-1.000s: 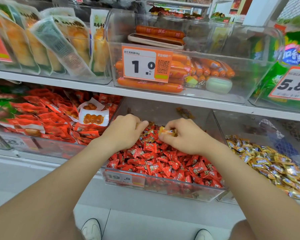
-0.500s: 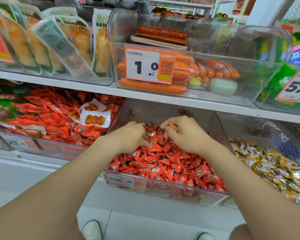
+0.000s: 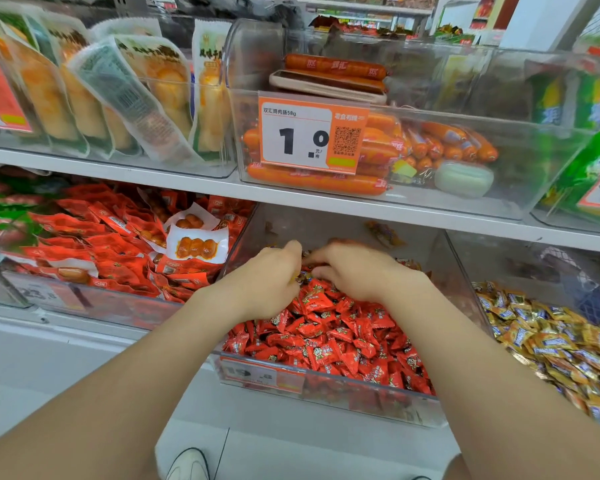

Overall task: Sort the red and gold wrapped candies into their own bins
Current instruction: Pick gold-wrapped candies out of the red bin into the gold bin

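1. Head view: both hands deep at the far end of the red candy bin (image 3: 326, 386), digging among red candies (image 3: 329, 327).
2. Left hand (image 3: 267, 282) curled around something gold, unclear; right hand (image 3: 357, 271) curled, contents hidden.
3. Gold candies (image 3: 551, 341) piled in the right bin.
4. Sorting seemingly near finished; strays probably remain far back.

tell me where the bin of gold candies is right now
In the head view, the bin of gold candies sits on the lower shelf at far right, directly beside the red candy bin.
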Tool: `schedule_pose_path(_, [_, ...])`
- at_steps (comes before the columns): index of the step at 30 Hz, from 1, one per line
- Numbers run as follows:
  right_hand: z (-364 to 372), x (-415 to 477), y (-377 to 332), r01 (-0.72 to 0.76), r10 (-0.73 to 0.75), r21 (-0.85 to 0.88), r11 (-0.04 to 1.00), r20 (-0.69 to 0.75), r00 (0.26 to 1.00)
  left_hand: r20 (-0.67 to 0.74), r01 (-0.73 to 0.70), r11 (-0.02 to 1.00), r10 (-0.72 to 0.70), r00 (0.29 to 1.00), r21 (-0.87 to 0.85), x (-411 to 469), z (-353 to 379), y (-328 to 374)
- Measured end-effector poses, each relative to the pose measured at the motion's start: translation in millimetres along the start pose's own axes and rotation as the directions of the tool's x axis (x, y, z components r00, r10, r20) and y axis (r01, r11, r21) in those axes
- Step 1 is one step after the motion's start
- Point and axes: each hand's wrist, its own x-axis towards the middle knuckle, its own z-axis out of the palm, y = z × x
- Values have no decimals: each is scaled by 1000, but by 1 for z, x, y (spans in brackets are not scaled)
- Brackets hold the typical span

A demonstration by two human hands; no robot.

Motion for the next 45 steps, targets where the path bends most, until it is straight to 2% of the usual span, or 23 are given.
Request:
schedule_pose_path(2, [2,6,-4,1,0,-7,1000,72,997,-71,29,999,-31,997,-20,4,0,-2])
schedule_pose_path(4, [6,9,-4,-33,33,-5,999,77,997,-93,69,998,-69,993,-2,9,4,-3])
schedule_pose_path(9, [9,-1,5,-61,66,116,991,-46,997,113,85,977,-108,988,194,22,15,-4])
schedule_pose_path(12, [6,-8,16,-71,95,150,986,-159,983,74,94,979,-108,991,179,28,16,-3])
schedule_pose_path(14, [2,-14,21,-81,107,153,985,-174,979,53,107,981,-117,992,164,29,17,-5])
schedule_pose_path(19, [1,-24,25,-185,186,16,983,-100,977,92,136,970,-157,983,202,28,19,-12])
schedule_pose_path(23, [-4,-32,19,-205,181,-135,969,-173,968,122,175,966,-200,972,190,28,16,-10])
schedule_pose_path(26, [-10,-39,2,-45,35,-31,999,-251,967,85,208,962,-226,970,179,29,16,-9])
schedule_pose_path(29, [-2,-41,-16,90,-72,81,993,-201,977,32,215,961,-223,974,174,30,16,-7])
schedule_pose_path(33, [-2,-39,-9,49,-53,-43,998,-102,993,-97,220,973,-213,972,66,27,8,-4])
schedule_pose_path(37, [-2,-34,-6,30,-33,26,999,104,994,-251,241,970,-240,938,-25,21,0,2])
schedule_pose_path(41, [-1,-34,-3,5,-2,178,984,-19,1000,-240,230,972,-236,942,-51,20,3,4])
schedule_pose_path(43, [-8,-40,2,-44,67,278,960,-74,995,-244,221,973,-230,942,-65,24,5,3])
schedule_pose_path(45, [-15,-47,12,-130,169,298,946,-112,979,-235,223,973,-232,944,-67,30,8,2])
